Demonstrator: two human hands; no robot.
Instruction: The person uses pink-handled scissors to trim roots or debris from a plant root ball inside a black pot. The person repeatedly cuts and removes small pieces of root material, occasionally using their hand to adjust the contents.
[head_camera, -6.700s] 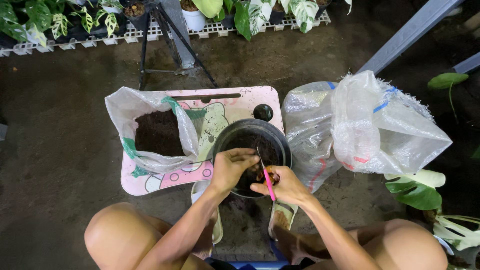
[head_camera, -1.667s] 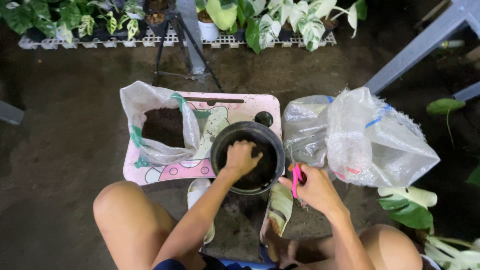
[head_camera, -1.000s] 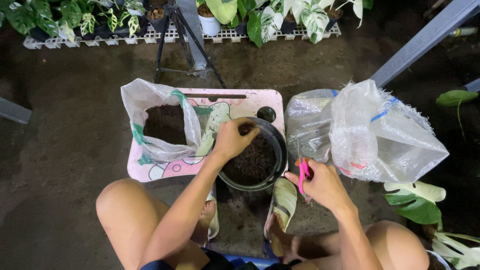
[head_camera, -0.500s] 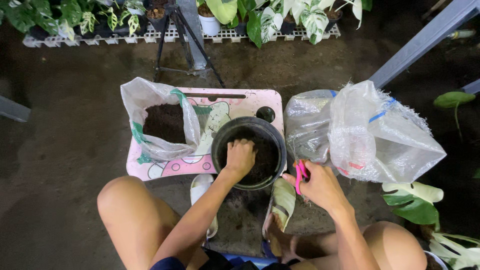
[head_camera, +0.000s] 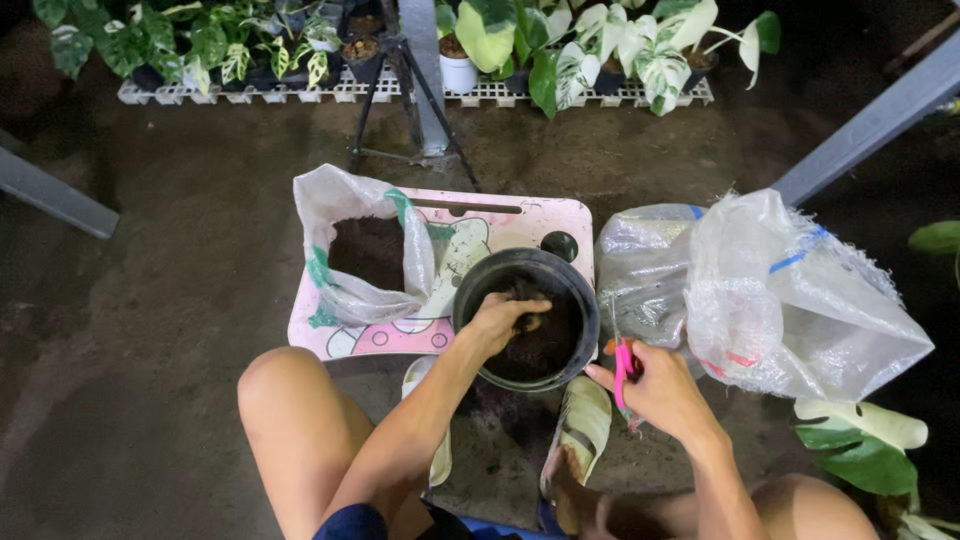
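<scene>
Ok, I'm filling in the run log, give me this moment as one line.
left hand: in black pot, on soil | right hand: holding pink tool | soil bag: open on pink tray

— Black round pot (head_camera: 527, 272), dark brown soil inside. Pink tabletop (head_camera: 520, 222) beneath, pale cartoon print in cream and green.

— Bright pink tool (head_camera: 624, 368) in the right hand (head_camera: 660, 385). Clear whitish bag (head_camera: 365, 255) with green trim; bigger translucent bag (head_camera: 790, 290), blue and red marks. Green-and-white variegated leaves (head_camera: 600, 50) behind.

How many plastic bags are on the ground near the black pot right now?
2. One open bag of soil lies on the pink tray left of the black pot; one large crumpled clear bag sits right of it.
</scene>
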